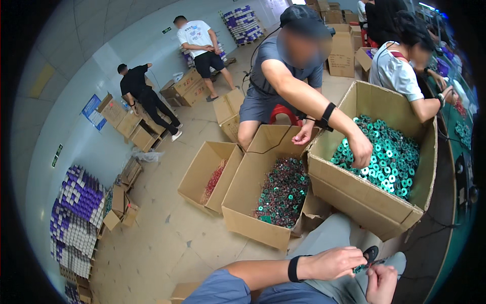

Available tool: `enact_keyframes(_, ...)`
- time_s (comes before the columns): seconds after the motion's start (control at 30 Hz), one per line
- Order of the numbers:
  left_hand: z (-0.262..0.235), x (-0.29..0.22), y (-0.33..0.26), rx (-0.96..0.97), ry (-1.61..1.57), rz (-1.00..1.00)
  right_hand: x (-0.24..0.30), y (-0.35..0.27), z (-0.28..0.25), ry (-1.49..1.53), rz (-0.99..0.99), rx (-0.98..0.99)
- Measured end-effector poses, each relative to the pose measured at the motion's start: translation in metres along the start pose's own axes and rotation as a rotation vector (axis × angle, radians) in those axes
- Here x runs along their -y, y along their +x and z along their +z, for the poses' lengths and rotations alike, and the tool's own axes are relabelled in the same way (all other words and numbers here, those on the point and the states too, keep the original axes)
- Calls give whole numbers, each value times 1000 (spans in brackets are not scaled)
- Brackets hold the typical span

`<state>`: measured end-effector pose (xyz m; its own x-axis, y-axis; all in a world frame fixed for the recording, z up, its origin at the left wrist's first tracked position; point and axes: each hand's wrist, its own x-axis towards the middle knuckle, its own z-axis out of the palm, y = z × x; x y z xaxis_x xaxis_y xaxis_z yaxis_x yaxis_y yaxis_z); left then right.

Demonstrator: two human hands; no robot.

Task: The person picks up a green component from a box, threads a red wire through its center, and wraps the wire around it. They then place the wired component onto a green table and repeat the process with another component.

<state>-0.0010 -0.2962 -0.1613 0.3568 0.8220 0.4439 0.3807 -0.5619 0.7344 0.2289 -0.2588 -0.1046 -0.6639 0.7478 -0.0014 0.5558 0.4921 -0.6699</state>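
Observation:
My left hand [331, 263] and my right hand [380, 283] meet over my lap at the lower right. Between their fingers they pinch a small dark ring-shaped coil [370, 253] with a bit of green on it. A black band circles my left wrist. Just beyond my knees stands a big cardboard box [354, 202] filled with green wound coils [390, 157]. A person in a grey shirt sits opposite on a red stool and reaches a hand [360, 151] into that box.
A second open box [243, 223] holds darker coils, and a third box [195, 180] holds reddish parts. Another person sits at a green workbench [463, 126] on the right. Two people stand among cartons at the back left. Stacked packs [76, 218] line the wall.

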Motion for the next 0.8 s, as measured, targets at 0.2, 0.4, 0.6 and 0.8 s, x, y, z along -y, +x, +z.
enact_keyframes(0.2,-5,6,-9,4,13,-80,-7,-1,4,128,13,4)
enact_keyframes(0.4,-12,3,-8,16,18,-143,-17,1,6,139,20,57)
enact_keyframes(0.6,-3,4,-9,-4,11,-60,1,2,-1,125,-59,13)
enact_keyframes(0.8,7,3,-3,57,-59,-21,-1,-3,1,-6,-165,47)
